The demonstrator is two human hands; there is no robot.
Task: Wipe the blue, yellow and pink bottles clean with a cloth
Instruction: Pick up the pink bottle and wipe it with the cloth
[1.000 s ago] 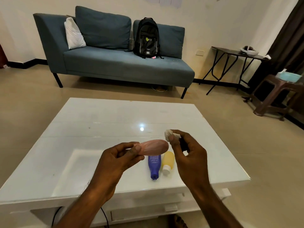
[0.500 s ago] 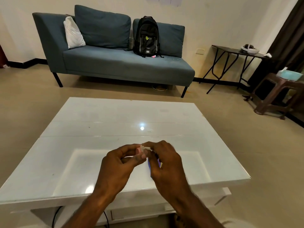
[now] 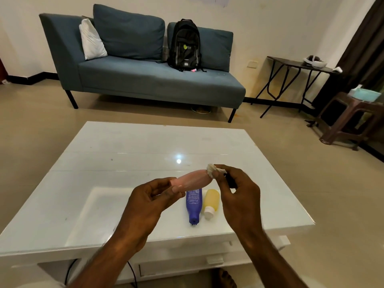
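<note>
Our fingers (image 3: 166, 187) on the left hand (image 3: 145, 206) are closed round one end of the pink bottle (image 3: 192, 179), thumb below and fingertips above, so that it lies crosswise in the air above the table with most of its length bare for wiping. The right hand (image 3: 239, 194) pinches a small wad of white cloth (image 3: 212, 170) between thumb and forefinger and presses it to the bottle's far end; we pinch it tight because the wad is little and would slip off the rounded tip otherwise. Something dark shows behind the right fingers, and we cannot tell what it is

Just below the pink bottle, the blue bottle (image 3: 194, 204) and the yellow bottle (image 3: 211, 201) lie side by side on the white glass-topped table (image 3: 104, 183), touching or nearly so, caps toward us. We judge they are laid flat so they cannot topple, and close by so each can be picked up in turn. Whether they are wiped already we cannot say

Farther out stand a blue sofa (image 3: 145, 80) with a black backpack (image 3: 185, 45) and a white cushion (image 3: 91, 41) on it, and a dark folding table (image 3: 301, 64) by the wall
</note>
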